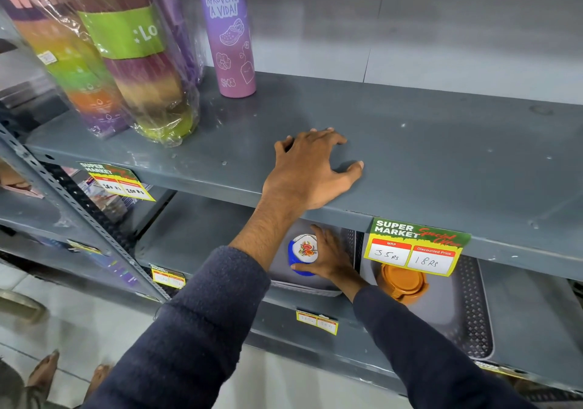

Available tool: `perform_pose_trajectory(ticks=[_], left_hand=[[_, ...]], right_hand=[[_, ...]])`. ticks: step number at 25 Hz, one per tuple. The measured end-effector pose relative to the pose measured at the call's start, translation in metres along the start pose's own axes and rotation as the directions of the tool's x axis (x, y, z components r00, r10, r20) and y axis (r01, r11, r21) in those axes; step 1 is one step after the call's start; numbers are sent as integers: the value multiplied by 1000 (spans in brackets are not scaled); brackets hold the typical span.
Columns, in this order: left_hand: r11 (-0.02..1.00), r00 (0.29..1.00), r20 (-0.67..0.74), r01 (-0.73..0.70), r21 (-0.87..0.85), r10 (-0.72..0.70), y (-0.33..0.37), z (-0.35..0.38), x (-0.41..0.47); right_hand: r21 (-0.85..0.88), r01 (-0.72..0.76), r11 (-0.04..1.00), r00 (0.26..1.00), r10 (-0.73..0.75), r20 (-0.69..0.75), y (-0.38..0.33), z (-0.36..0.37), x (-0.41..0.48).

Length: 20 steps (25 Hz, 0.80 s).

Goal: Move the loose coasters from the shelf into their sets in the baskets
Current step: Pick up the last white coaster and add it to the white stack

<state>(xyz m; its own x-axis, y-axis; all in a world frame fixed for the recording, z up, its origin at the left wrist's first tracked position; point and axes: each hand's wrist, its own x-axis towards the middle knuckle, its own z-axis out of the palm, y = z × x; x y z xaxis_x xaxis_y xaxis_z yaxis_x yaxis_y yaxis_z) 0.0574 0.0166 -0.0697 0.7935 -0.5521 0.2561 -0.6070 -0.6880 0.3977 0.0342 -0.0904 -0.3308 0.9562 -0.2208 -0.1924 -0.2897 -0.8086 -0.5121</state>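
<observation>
Left hand flat on the shelf, right hand on the blue set below.
We see the left hand (310, 168) spread, holding nothing, on the upper shelf (441, 143) near the purple bottle (228, 33). Right hand (331, 258) reaches under it, grip pinching the blue coaster stack (301, 255) with a floral coaster (305, 247) on top, in the left basket (350, 244). Orange stack (402, 285) sits in the right basket (473, 307).

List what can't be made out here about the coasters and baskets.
- Blue coaster set, head view: the right hand covers its right side, so the count is unreadable.
- Left basket: its back is hidden under the upper shelf.
- Orange coaster set: the price tag covers its top.
</observation>
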Motion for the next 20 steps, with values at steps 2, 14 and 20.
perform_pose_trajectory(ticks=[2,14,20], left_hand=[[1000,1000,-1,1,-2,-1,0,0,0],[1000,1000,-3,7,-12,-7,-1,0,0],[1000,1000,-19,3,-27,-4,-1,0,0]], right_hand=[[-42,-18,999,999,19,31,-5,0,-4],[-266,314,911,930,-240,278,-11,-17,14],[-336,251,908,966,-214,144,-13,-5,16]])
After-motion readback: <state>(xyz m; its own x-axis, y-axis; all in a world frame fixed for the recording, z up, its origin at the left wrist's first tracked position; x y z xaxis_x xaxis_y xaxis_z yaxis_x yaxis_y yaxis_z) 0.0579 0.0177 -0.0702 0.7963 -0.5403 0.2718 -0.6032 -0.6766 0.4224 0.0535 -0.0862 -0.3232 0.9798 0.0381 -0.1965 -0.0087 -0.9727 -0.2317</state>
